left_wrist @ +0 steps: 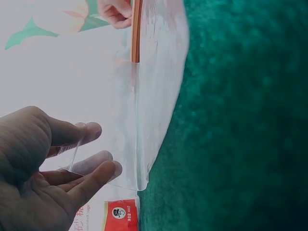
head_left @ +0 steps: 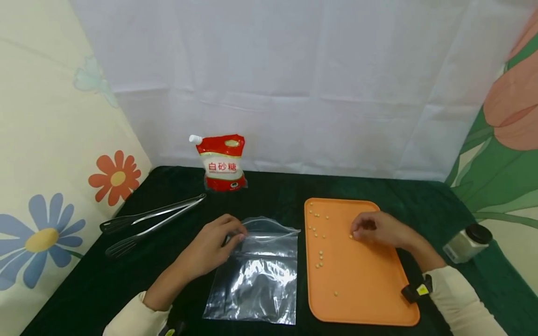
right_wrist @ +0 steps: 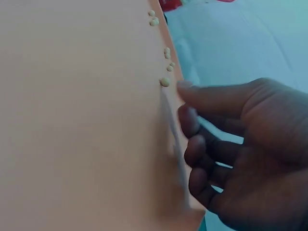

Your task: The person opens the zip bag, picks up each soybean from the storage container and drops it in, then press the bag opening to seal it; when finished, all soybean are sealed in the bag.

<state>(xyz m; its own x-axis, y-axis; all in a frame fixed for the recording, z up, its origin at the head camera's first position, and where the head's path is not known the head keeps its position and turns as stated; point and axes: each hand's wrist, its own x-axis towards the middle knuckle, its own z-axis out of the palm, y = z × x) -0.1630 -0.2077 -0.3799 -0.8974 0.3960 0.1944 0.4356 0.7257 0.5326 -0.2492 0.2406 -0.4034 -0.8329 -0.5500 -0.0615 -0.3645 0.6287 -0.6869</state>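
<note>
A clear zip-lock bag (head_left: 269,275) lies flat on the dark green cloth with its mouth parted. My left hand (head_left: 220,238) pinches the upper left edge of that bag; clear film shows around its fingertips (left_wrist: 109,169) in the left wrist view. To the right lies an orange tray (head_left: 357,284), with several small pale yellow beans (head_left: 321,253) scattered mostly along its left side. My right hand (head_left: 378,228) is low over the tray, fingers loosely bent. Its thumb and index finger (right_wrist: 187,120) stand slightly apart near one bean (right_wrist: 164,82), with nothing visible between them.
A red and white sugar pouch (head_left: 223,163) with a white cap stands at the back. Metal tongs (head_left: 155,219) lie at the left. A clear jar (head_left: 464,245) with a black lid is right of the tray. White fabric (head_left: 294,93) hangs behind.
</note>
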